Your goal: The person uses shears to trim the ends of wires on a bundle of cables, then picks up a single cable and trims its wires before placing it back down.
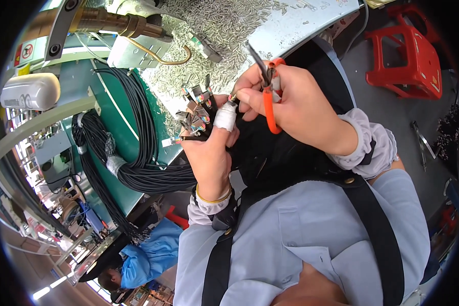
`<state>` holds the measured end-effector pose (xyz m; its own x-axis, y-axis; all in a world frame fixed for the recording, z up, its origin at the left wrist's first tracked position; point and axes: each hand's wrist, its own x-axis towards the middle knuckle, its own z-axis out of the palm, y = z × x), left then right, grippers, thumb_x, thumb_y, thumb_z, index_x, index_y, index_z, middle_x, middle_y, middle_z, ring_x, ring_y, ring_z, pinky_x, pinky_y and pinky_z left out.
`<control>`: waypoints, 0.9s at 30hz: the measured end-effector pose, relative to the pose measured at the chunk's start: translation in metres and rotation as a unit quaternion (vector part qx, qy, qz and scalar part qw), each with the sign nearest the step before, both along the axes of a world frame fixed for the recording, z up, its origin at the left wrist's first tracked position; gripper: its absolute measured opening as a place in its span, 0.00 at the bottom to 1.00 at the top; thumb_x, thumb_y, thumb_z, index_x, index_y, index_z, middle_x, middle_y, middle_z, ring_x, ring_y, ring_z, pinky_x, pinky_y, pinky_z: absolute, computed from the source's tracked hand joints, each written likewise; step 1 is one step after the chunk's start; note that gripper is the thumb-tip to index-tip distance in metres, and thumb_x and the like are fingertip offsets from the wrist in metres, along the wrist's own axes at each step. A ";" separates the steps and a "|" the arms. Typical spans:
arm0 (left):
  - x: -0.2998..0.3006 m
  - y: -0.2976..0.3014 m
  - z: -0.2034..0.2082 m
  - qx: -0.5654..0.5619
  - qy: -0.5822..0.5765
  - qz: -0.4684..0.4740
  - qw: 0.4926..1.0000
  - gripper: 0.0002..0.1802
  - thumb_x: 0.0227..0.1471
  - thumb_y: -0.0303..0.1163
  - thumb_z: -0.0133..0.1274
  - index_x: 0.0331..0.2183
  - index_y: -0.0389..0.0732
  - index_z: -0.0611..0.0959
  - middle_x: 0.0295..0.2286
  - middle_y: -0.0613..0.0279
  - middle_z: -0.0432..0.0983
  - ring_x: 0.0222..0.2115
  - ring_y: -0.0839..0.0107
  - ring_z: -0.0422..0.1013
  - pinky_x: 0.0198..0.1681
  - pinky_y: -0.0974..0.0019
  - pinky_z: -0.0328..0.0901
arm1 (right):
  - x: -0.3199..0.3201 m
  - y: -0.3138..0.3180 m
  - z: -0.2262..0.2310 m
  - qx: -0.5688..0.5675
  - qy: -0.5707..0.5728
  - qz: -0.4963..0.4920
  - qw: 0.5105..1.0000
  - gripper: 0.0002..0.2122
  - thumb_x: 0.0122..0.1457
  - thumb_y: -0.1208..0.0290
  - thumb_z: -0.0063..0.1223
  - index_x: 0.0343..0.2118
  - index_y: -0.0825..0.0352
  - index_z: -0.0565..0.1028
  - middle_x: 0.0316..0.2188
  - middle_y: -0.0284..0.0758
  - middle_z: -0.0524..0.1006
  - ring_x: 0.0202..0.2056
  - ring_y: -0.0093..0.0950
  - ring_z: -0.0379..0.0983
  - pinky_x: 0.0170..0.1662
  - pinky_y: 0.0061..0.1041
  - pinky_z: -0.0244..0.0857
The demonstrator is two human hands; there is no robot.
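Clamping a bunch of light, stiff cable connectors [195, 118] in the left hand [209, 155], the right hand [296, 109] grips orange-handled pliers [268, 92], best held by their handles.

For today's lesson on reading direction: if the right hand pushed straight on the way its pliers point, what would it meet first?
The right hand aims its orange-handled pliers up-left. First in line, probably, is the heap of small metal pieces on the table; depth is unclear.
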<state>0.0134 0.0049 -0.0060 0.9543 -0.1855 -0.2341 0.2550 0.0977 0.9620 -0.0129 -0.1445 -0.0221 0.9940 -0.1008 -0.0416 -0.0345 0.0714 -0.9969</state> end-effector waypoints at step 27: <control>0.010 0.009 0.008 -0.059 0.037 0.008 0.998 0.08 0.43 0.18 0.49 0.31 0.30 0.72 0.18 0.64 0.66 0.11 0.81 0.54 0.13 0.77 0.47 | -0.004 0.010 -0.009 -0.271 0.012 0.109 0.956 0.17 0.48 0.59 0.54 0.15 0.67 0.66 0.09 0.36 0.67 0.12 0.30 0.66 0.17 0.26 0.58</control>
